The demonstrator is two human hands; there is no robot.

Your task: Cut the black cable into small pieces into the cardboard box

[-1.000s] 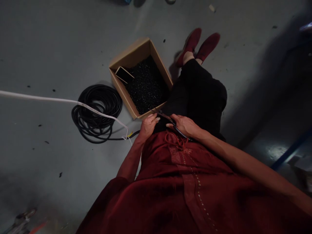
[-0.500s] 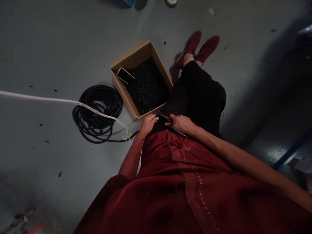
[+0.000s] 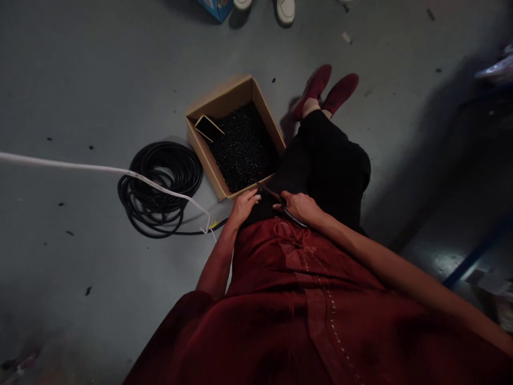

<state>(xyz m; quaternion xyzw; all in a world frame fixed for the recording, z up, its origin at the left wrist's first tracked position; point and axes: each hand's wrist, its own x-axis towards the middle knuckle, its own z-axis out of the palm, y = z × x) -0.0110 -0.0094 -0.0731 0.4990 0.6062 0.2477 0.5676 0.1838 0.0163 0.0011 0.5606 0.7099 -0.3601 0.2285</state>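
My right hand (image 3: 298,207) is closed around the handles of scissors (image 3: 271,192), whose blades point up and left over the near edge of the cardboard box (image 3: 202,156). Just left of the blades, my left hand (image 3: 244,206) has its thumb and fingers pressed together; a black cable (image 3: 221,223) runs from the coil toward it, and its end at the fingers is too dark to make out. Many small black pieces (image 3: 240,149) fill the bottom of the box, along with a small open carton (image 3: 209,129).
Left of the box, a coil of black cable (image 3: 160,187) lies on the grey floor. A white cord (image 3: 80,164) crosses above it. White shoes (image 3: 285,12) and a blue box (image 3: 218,8) stand at the top. A blue bar (image 3: 467,266) is at right.
The view has shifted, so the box and shoes appear slightly lower and more of the white shoes shows. Both hands keep nearly the same place and grip; the scissor blades look closer together.
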